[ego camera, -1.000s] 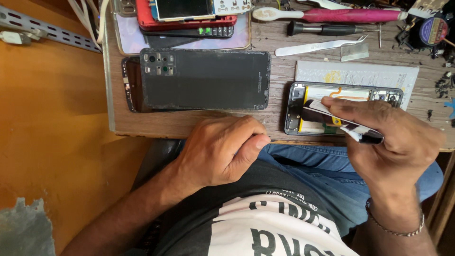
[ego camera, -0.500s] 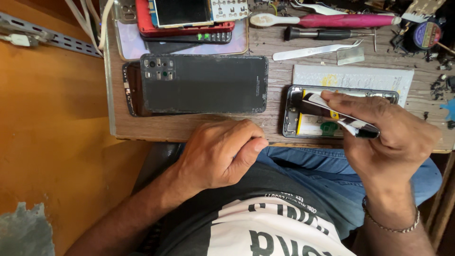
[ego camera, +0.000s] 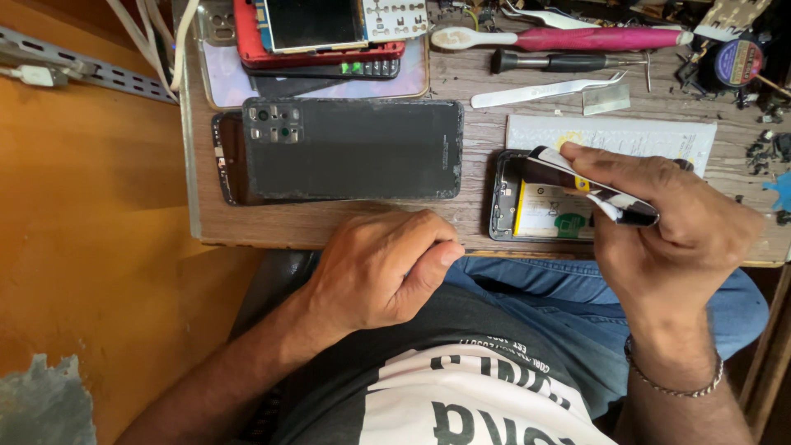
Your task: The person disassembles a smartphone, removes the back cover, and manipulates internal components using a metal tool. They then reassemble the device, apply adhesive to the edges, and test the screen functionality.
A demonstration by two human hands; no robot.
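- My right hand point(ego camera: 659, 239) pinches a thin, flat black-and-white strip point(ego camera: 589, 185), tilted, with thumb and fingers closed around its lower end.
- The strip hangs just above the opened phone point(ego camera: 540, 210), which lies at the near edge of the wooden bench point(ego camera: 478, 91); a yellow-edged battery shows inside it.
- My left hand point(ego camera: 383, 268) is curled into a loose fist holding nothing, resting at the bench edge above my lap.
- Left of the opened phone lies a dark back cover point(ego camera: 354, 148) with camera cut-outs, resting on another dark phone.
- Farther back: metal tweezers point(ego camera: 548, 89), a black screwdriver point(ego camera: 568, 61), a pink-handled toothbrush point(ego camera: 568, 38), a white sheet point(ego camera: 614, 133) touching the opened phone's far edge.
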